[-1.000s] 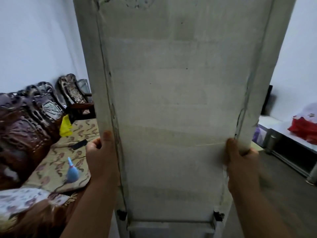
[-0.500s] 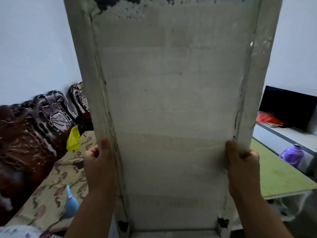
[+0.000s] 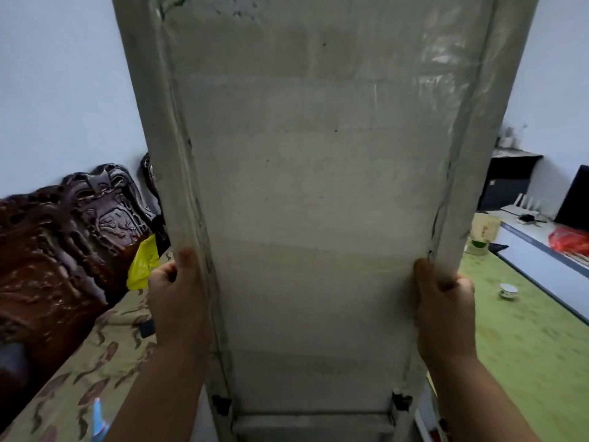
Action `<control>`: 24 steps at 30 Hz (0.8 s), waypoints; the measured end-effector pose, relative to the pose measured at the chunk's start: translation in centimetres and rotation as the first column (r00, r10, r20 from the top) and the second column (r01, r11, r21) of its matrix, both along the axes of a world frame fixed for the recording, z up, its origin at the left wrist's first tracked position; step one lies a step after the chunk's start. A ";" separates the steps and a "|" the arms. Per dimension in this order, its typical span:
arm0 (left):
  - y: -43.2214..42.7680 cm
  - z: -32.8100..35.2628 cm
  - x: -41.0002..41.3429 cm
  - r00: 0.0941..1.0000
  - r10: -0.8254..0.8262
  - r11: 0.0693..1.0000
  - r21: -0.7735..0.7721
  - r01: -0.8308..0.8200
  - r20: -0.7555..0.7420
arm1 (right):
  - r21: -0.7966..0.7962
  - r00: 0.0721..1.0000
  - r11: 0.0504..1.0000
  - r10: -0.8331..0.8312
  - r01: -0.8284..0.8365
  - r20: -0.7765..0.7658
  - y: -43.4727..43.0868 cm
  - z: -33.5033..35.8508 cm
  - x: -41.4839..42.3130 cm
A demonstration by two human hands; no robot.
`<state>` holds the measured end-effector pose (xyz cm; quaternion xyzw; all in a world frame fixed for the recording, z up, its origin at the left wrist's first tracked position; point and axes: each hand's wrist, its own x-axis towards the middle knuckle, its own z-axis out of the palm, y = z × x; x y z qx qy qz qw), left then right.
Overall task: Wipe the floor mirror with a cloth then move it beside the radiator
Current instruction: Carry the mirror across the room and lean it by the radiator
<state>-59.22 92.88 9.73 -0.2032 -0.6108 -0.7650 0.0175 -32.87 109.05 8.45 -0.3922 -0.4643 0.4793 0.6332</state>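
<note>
- The floor mirror [image 3: 318, 202] is seen from its grey, stained back; the centre of the frame is filled by it from top edge to bottom edge, and it is held upright close to the camera.
- The mirror's left rim is gripped by the left hand [image 3: 178, 301] at lower centre-left, with the thumb laid on the back and the fingers curled round the edge.
- The right rim is gripped at about the same height by the right hand [image 3: 443, 307], thumb on the back, fingers wrapped round the edge.
- A dark carved sofa [image 3: 63, 234] is seen at the left, with a yellow bag [image 3: 143, 263] on it just beside the left hand.
- A green tabletop [image 3: 526, 330] is seen at lower right, and a small white cup [image 3: 508, 291] stands on it.
- A red bag [image 3: 570, 242] lies at the right edge.
</note>
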 end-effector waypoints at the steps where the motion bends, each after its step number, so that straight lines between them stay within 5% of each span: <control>1: 1.5 0.0 -1.4 1.000 0.005 1.000 0.004 -0.005 0.005 | -0.004 1.000 1.000 0.010 -0.010 -0.001 1.6 0.2 -1.4; 17: 27.6 0.7 -22.5 0.998 0.032 0.999 -0.031 -0.034 -0.062 | 0.040 0.997 0.999 -0.022 0.019 0.070 26.1 0.5 -21.3; 24: 39.3 0.1 -30.0 0.996 0.053 0.992 0.112 -0.060 0.068 | 0.060 0.991 0.996 0.053 -0.060 0.121 39.6 -0.6 -29.2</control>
